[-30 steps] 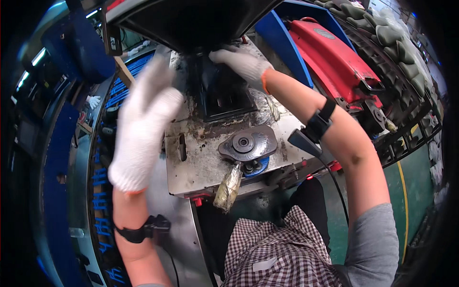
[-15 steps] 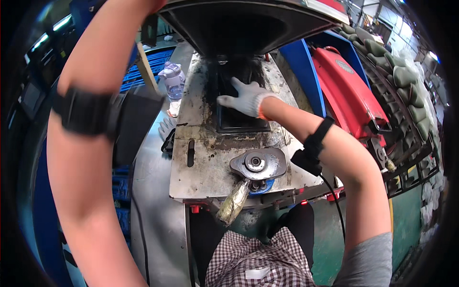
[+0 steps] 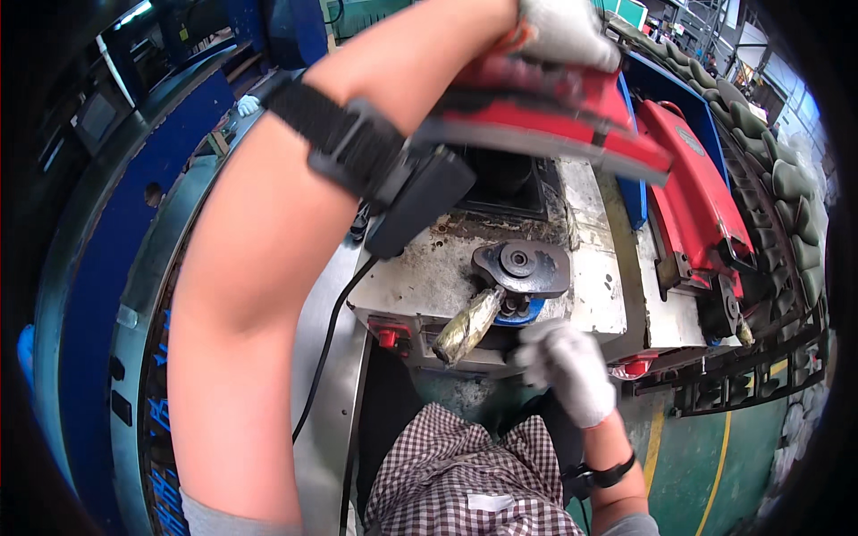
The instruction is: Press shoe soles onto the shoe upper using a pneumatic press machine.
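Red press lid [image 3: 545, 116] sits raised at the far top, long axis running left-right and tilting down to the right, directly over the dark mould cavity [image 3: 505, 174]; left hand [image 3: 563, 31], gloved, is clamped on its far top edge. Right hand [image 3: 567, 371], glove loosely curled and holding nothing I can make out, is at the near edge of the grimy machine bed [image 3: 429, 272], just right of the taped lever handle [image 3: 466, 326]. So the lid lies far and above the right hand; left hand is the one on it.
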A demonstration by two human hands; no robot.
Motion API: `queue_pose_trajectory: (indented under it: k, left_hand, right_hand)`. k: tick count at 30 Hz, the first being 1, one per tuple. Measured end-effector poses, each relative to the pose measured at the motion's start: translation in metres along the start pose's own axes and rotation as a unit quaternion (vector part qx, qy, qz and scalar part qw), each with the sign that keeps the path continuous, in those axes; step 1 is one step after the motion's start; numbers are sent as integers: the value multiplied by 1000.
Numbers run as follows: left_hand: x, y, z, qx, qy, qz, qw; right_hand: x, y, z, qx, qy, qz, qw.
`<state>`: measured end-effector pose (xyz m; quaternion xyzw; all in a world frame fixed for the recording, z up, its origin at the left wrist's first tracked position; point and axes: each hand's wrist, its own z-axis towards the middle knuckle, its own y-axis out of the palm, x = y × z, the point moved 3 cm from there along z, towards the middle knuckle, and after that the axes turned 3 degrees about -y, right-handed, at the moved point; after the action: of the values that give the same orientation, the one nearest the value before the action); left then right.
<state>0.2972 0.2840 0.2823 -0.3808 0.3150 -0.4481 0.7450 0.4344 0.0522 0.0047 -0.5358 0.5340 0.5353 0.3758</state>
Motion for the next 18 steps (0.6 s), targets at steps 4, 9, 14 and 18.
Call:
queue_pose_trajectory:
  k: [4, 9, 14, 18]
  left_hand:
    - [28, 39, -52, -279, -263, -300, 873]
    - [47, 107, -85, -308, -204, -254, 894]
    - [56, 102, -91, -251, -223, -110, 936]
    - [57, 106, -96, -248, -230, -121, 933]
  right_hand:
    - [49, 49, 20, -180, 36, 271, 945]
    - [40, 94, 36, -218, 13, 450, 866]
    - [18, 122, 37, -136, 57, 571, 808]
    - [24, 107, 34, -201, 51, 592, 779]
